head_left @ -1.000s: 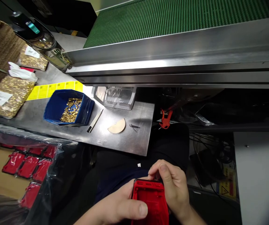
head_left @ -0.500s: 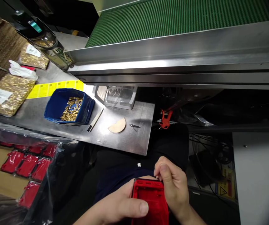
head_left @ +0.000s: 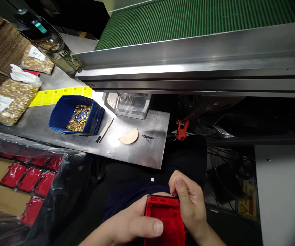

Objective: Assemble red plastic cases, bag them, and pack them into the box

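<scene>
The right hand (head_left: 188,201) has lifted its thumb and forefinger slightly, pinching at the top edge of the red casing (head_left: 164,218); the left hand (head_left: 134,222) keeps gripping it, so the fitting goes on.

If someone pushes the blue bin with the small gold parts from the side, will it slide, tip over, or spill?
The blue bin would probably slide rather than tip: it looks low and wide, and the metal table seems smooth. The gold parts cover only part of its floor, so it is likely light. They lie loose and would probably shift when pushed; a spill seems unlikely, since the walls rise well above them.
</scene>
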Tool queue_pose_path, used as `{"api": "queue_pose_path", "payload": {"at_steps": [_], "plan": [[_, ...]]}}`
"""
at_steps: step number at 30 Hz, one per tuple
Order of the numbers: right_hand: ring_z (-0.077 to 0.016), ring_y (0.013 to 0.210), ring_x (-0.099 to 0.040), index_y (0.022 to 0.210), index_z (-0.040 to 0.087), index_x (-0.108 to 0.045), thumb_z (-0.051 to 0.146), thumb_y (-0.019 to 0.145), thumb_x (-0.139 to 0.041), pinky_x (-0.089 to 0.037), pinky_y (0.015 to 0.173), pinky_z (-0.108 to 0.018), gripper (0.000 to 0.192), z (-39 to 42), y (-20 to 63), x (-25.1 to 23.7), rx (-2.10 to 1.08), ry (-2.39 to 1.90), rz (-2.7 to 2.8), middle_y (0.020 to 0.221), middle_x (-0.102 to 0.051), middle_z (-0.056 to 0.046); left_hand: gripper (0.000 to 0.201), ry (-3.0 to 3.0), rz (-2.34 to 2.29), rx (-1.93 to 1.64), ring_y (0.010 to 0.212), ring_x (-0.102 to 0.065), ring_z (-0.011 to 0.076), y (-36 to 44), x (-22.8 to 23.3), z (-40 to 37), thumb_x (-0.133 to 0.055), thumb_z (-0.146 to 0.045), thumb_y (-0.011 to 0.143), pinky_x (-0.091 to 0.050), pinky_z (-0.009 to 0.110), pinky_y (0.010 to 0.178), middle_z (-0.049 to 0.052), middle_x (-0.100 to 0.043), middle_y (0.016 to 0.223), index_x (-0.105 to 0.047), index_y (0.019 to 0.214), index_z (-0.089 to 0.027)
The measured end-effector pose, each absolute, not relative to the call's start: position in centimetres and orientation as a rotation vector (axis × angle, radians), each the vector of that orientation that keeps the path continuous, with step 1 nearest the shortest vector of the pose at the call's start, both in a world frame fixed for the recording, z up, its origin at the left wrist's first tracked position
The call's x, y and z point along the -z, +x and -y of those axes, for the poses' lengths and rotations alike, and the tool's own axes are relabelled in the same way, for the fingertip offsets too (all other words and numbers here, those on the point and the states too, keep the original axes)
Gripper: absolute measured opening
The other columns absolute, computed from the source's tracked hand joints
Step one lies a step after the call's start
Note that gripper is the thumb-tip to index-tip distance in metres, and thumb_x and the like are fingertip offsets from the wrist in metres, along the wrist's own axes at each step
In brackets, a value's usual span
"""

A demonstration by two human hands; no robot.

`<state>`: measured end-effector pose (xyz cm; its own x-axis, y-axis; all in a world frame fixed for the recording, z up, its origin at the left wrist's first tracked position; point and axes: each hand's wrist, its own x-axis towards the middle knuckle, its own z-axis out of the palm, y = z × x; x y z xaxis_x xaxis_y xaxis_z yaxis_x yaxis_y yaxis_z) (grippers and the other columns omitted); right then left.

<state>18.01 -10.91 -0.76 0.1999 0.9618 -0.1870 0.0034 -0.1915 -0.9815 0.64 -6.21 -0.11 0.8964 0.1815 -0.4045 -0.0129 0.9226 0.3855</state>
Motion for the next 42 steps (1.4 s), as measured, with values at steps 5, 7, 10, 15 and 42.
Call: {"api": "queue_pose_path", "payload": {"at_steps": [5,7,10,15,42], "plan": [[-0.0150,0.068,-0.060,0.082,0.020,-0.066,0.036,0.109,-0.042,-0.045,0.064,-0.028,0.040,11.1,18.0,0.8,-1.275,-1.405,0.982,0.075,-0.064,-0.002,0.060,0.371,-0.446,-0.094,0.084,-0.053,0.0175,0.6,0.3,6.4,-0.082,-0.057,0.076,-0.043,0.027,0.077,0.006,-0.058,0.093,-0.065,0.112,-0.012],[-0.0140,0.065,-0.056,0.076,0.020,-0.061,0.036,0.109,-0.042,-0.042,0.062,-0.027,0.042,11.1,18.0,0.9,-1.229,-1.436,0.982,0.071,-0.059,0.000,0.062,0.369,-0.457,-0.089,0.084,-0.053,0.0170,0.6,0.3,6.3,-0.082,-0.057,0.076,-0.043,0.026,0.076,0.007,-0.059,0.096,-0.063,0.115,-0.012],[-0.0124,0.061,-0.048,0.068,0.021,-0.049,0.035,0.109,-0.042,-0.037,0.058,-0.026,0.044,11.1,17.9,1.2,-1.121,-1.512,0.973,0.065,-0.048,0.002,0.068,0.372,-0.473,-0.074,0.088,-0.057,0.0203,0.6,0.2,6.3,-0.080,-0.059,0.076,-0.045,0.030,0.080,0.011,-0.062,0.102,-0.061,0.120,-0.012],[-0.0135,0.063,-0.055,0.073,0.020,-0.058,0.035,0.110,-0.041,-0.041,0.060,-0.026,0.043,11.1,17.8,1.1,-1.165,-1.495,0.960,0.069,-0.057,0.000,0.064,0.365,-0.484,-0.077,0.093,-0.061,0.0264,0.6,0.3,6.3,-0.081,-0.059,0.074,-0.049,0.037,0.085,0.010,-0.061,0.097,-0.062,0.114,-0.012],[-0.0145,0.071,-0.057,0.077,0.021,-0.061,0.043,0.109,-0.046,-0.045,0.067,-0.026,0.041,9.7,18.1,0.7,-1.148,-1.566,1.102,0.076,-0.058,0.000,0.065,0.325,-0.459,-0.160,0.096,-0.068,0.0287,0.1,0.8,6.1,-0.080,-0.059,0.076,-0.054,0.035,0.084,0.013,-0.072,0.101,-0.069,0.119,-0.011]]}}
